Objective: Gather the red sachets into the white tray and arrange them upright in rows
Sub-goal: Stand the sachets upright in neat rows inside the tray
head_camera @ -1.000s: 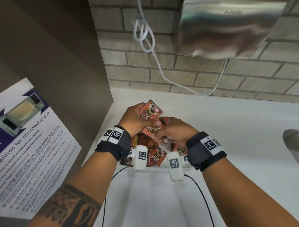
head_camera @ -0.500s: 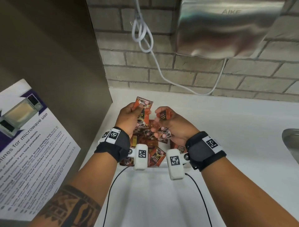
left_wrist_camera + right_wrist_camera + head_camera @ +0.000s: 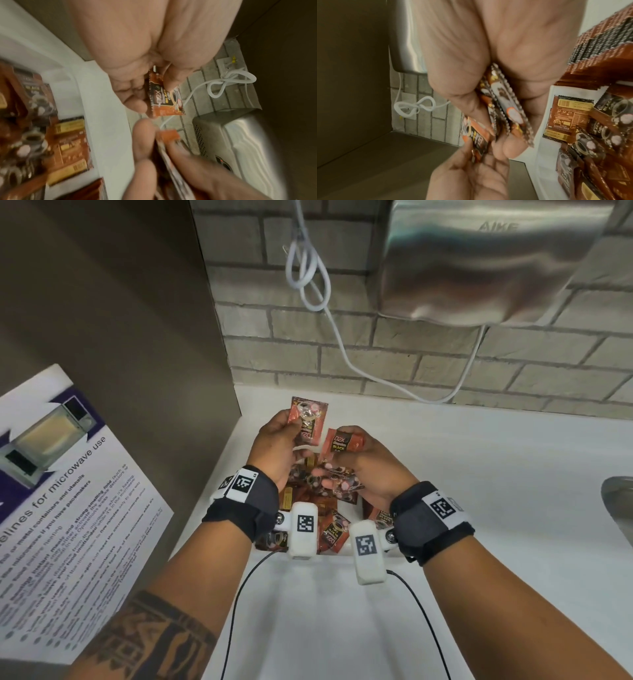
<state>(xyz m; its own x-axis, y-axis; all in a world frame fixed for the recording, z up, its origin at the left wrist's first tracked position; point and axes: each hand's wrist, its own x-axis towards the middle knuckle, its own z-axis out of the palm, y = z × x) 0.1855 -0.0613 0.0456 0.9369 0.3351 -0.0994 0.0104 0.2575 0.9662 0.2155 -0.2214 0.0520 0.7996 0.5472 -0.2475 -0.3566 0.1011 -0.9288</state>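
Note:
Both hands hover over the white tray (image 3: 102, 121), which holds a jumble of loose red sachets (image 3: 334, 534). My left hand (image 3: 291, 422) pinches one red sachet (image 3: 308, 419) by its edge and holds it upright above the tray's far end. Just beside it, my right hand (image 3: 346, 440) pinches another sachet (image 3: 342, 441) at its fingertips and keeps a small bundle of sachets (image 3: 501, 108) clamped in the palm. In the right wrist view a row of sachets (image 3: 599, 40) stands on edge at one side of the tray.
The tray sits on a white counter (image 3: 496, 474) in the corner between a brown side panel (image 3: 137, 337) and a brick wall. A steel hand dryer (image 3: 486, 258) with a looped white cord (image 3: 308, 278) hangs above. A sink edge (image 3: 620, 508) lies far right, a microwave poster (image 3: 61, 491) left.
The hands were pressed together over the pile; they have drawn slightly apart. The left hand's sachet has turned upright and risen, and the right hand has lifted one sachet at its fingertips.

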